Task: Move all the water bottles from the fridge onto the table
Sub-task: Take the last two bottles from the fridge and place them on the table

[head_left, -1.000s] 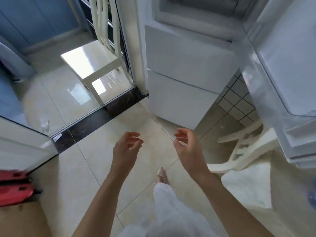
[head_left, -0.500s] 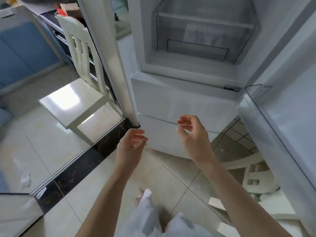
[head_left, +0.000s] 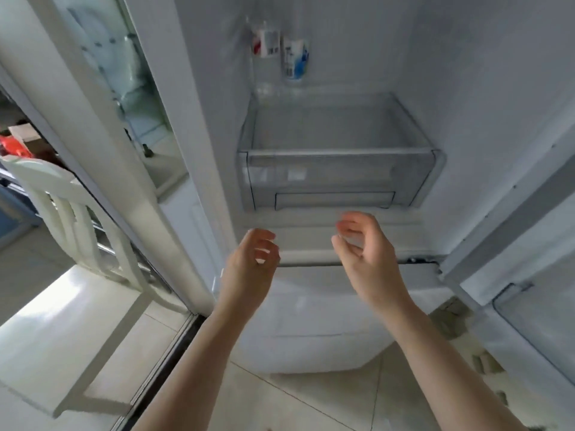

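The fridge [head_left: 342,293] stands open in front of me. On the shelf above its clear drawer [head_left: 336,178] stand two water bottles: one with a red and white label [head_left: 265,43] and, to its right, one with a blue and white label [head_left: 295,59]. My left hand [head_left: 249,269] and my right hand [head_left: 367,256] are raised side by side in front of the fridge's lower edge, well below the bottles. Both hands hold nothing, with fingers loosely curled and apart.
The open fridge door [head_left: 529,275] runs along the right. A white chair [head_left: 71,250] stands at the left beyond a sliding-door track [head_left: 161,362]. Tiled floor [head_left: 295,409] lies below my arms. The table is out of view.
My view has tilted up from the floor to the fridge interior, bringing the two bottles into sight. Both hands have risen toward the fridge opening and stayed empty.
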The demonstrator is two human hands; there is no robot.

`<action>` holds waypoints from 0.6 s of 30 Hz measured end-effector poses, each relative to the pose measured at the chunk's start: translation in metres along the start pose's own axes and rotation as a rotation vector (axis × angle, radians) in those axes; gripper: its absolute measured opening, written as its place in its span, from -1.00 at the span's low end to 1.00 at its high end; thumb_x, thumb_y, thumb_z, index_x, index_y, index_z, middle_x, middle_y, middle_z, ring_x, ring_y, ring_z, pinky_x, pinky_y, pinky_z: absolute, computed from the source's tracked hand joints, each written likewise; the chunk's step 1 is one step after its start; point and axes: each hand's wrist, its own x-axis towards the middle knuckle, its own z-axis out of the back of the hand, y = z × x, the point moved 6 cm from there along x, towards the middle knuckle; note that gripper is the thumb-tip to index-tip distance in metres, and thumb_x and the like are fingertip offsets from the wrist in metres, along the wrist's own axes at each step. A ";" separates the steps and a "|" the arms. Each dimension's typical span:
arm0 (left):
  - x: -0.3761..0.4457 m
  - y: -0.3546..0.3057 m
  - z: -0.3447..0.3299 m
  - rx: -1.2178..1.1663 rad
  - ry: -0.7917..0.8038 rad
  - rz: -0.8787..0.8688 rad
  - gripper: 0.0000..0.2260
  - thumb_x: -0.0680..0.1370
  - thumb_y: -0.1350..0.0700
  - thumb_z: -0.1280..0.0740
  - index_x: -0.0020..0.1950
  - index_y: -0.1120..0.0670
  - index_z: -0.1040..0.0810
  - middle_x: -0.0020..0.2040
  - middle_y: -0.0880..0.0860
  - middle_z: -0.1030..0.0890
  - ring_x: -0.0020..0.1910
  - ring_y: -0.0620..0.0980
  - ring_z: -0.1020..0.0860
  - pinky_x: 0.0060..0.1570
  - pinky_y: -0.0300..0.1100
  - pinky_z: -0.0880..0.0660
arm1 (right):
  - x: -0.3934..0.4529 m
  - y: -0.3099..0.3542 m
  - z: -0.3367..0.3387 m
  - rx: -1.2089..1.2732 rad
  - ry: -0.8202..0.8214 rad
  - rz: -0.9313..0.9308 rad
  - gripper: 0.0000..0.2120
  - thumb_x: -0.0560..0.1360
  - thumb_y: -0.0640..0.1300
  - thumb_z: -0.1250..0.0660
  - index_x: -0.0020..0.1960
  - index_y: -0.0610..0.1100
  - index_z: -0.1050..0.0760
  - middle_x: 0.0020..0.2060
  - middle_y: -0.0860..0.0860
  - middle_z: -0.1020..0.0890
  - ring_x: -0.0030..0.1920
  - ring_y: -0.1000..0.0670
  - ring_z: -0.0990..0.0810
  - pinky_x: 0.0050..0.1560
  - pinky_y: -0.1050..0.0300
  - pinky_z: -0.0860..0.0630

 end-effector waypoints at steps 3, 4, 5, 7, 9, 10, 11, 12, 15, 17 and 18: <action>0.051 -0.033 -0.006 -0.045 -0.023 -0.117 -0.79 0.50 0.29 -0.34 0.09 0.07 -0.51 -0.09 -0.02 -0.61 -0.13 -0.06 -0.58 -0.18 -0.43 -0.49 | 0.048 0.009 0.001 0.032 -0.089 0.044 -0.74 0.52 -0.24 -0.34 0.18 -0.11 -0.44 0.02 0.02 -0.57 0.11 0.02 -0.58 0.14 0.13 -0.52; 0.069 -0.042 -0.010 -0.070 -0.029 -0.131 -0.77 0.50 0.29 -0.34 0.09 0.03 -0.49 -0.07 -0.01 -0.60 -0.13 -0.03 -0.58 -0.15 -0.41 -0.48 | 0.066 0.013 0.001 0.049 -0.106 0.062 -0.75 0.52 -0.25 -0.33 0.17 -0.11 -0.43 0.01 0.00 -0.57 0.10 0.00 -0.59 0.12 0.12 -0.53; 0.084 -0.050 -0.014 -0.101 -0.034 -0.135 -0.74 0.50 0.29 -0.34 0.10 0.00 -0.46 -0.03 0.00 -0.58 -0.12 0.00 -0.57 -0.11 -0.33 -0.49 | 0.082 0.016 0.000 0.060 -0.117 0.080 -0.75 0.52 -0.25 -0.33 0.17 -0.10 -0.43 0.01 -0.01 -0.57 0.08 -0.01 -0.59 0.10 0.12 -0.53; 0.123 -0.064 -0.022 -0.145 -0.073 -0.143 -0.71 0.50 0.28 -0.34 0.15 0.00 -0.44 0.05 0.01 -0.55 -0.07 0.05 -0.56 -0.04 -0.14 -0.50 | 0.122 0.024 0.001 0.052 -0.146 0.117 -0.74 0.52 -0.25 -0.32 0.20 -0.12 -0.42 -0.01 0.02 -0.56 0.05 0.01 -0.59 0.07 0.16 -0.52; 0.159 -0.078 -0.027 -0.175 -0.140 -0.145 -0.69 0.49 0.25 -0.35 0.19 0.01 -0.43 0.10 -0.01 -0.53 -0.04 0.04 -0.54 -0.05 -0.12 -0.50 | 0.162 0.033 0.002 0.058 -0.177 0.147 -0.73 0.52 -0.24 -0.33 0.20 -0.11 -0.41 -0.03 0.05 -0.56 0.02 0.03 -0.59 0.04 0.22 -0.51; 0.174 -0.084 -0.029 -0.185 -0.168 -0.137 -0.66 0.49 0.24 -0.36 0.22 0.02 -0.43 0.12 -0.02 -0.52 -0.03 0.03 -0.53 -0.05 -0.14 -0.50 | 0.178 0.037 0.001 0.071 -0.184 0.149 -0.73 0.52 -0.24 -0.33 0.19 -0.10 -0.41 -0.03 0.04 -0.56 0.03 0.03 -0.59 0.02 0.24 -0.51; 0.189 -0.091 -0.030 -0.194 -0.194 -0.126 -0.64 0.49 0.23 -0.38 0.25 0.03 -0.42 0.15 -0.03 -0.50 -0.01 0.00 -0.52 -0.05 -0.16 -0.50 | 0.197 0.040 -0.001 0.089 -0.186 0.146 -0.73 0.51 -0.23 -0.34 0.18 -0.08 -0.40 -0.01 0.03 -0.56 0.05 0.02 -0.58 0.02 0.27 -0.50; 0.207 -0.097 -0.031 -0.200 -0.220 -0.118 -0.62 0.49 0.22 -0.39 0.27 0.04 -0.42 0.17 -0.03 -0.49 0.01 -0.02 -0.51 -0.03 -0.18 -0.48 | 0.218 0.043 -0.003 0.107 -0.179 0.140 -0.72 0.51 -0.22 -0.34 0.19 -0.07 -0.40 0.00 0.03 -0.56 0.07 0.02 -0.57 0.03 0.27 -0.49; 0.251 -0.110 -0.029 -0.235 -0.300 -0.086 -0.54 0.47 0.23 -0.43 0.34 0.11 -0.39 0.26 0.04 -0.47 0.13 0.02 -0.49 0.13 -0.10 -0.49 | 0.269 0.050 -0.010 0.123 -0.160 0.113 -0.65 0.51 -0.17 -0.36 0.27 -0.10 -0.38 0.04 0.05 -0.55 0.09 0.04 -0.55 0.07 0.23 -0.47; 0.285 -0.112 -0.024 -0.238 -0.363 -0.063 -0.48 0.44 0.24 -0.46 0.36 0.15 -0.38 0.29 0.10 -0.46 0.20 0.05 -0.48 0.23 -0.07 -0.47 | 0.305 0.054 -0.017 0.110 -0.147 0.109 -0.62 0.51 -0.15 -0.36 0.29 -0.11 -0.36 0.07 0.02 -0.54 0.09 0.02 -0.55 0.06 0.19 -0.48; 0.300 -0.112 -0.021 -0.244 -0.393 -0.050 -0.46 0.43 0.25 -0.46 0.37 0.16 -0.37 0.30 0.13 -0.46 0.22 0.07 -0.48 0.24 -0.08 -0.45 | 0.321 0.055 -0.021 0.110 -0.135 0.103 -0.61 0.51 -0.15 -0.36 0.30 -0.11 -0.34 0.09 0.00 -0.54 0.09 0.01 -0.55 0.06 0.18 -0.48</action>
